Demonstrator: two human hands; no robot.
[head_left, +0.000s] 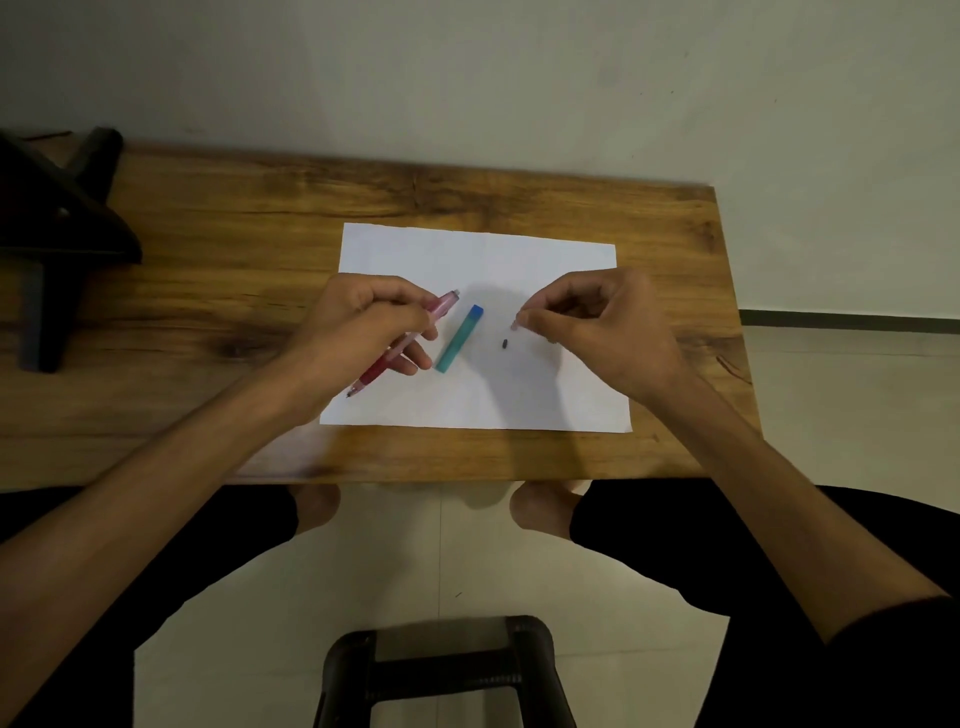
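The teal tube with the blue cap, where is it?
In the head view the teal tube lies on the white paper, just right of the pen in the left hand, left of a small black bit.

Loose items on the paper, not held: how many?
2. A teal tube lies right of the left hand; a small black piece lies by the fingertips of the right hand. Others may hide under the hands.
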